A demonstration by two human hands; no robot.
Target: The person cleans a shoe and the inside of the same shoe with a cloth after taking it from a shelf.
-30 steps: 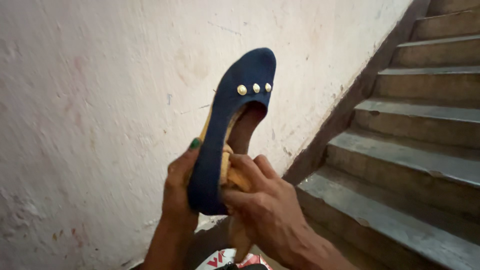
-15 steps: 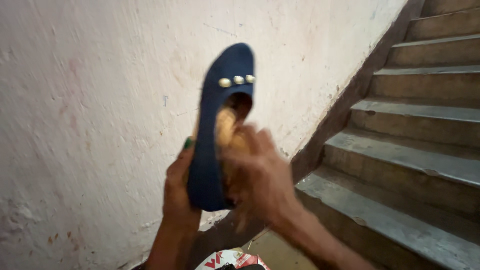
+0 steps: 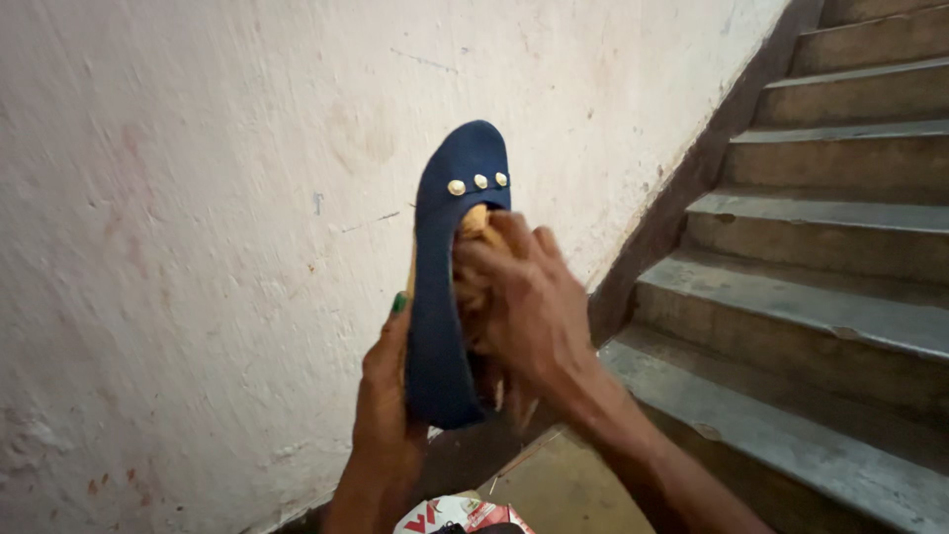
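shoe point(image 3: 442, 297): navy flat, toe up, held before wall point(image 3: 198, 198) | left hand point(image 3: 388, 396): closed around heel | right hand point(image 3: 519, 297): presses yellow cloth point(image 3: 475, 220) inside | handling: likely light, soft; grip the heel

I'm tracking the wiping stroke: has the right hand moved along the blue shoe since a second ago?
Yes. The right hand has slid from the heel up into the opening of the blue shoe, now just below the three studs.
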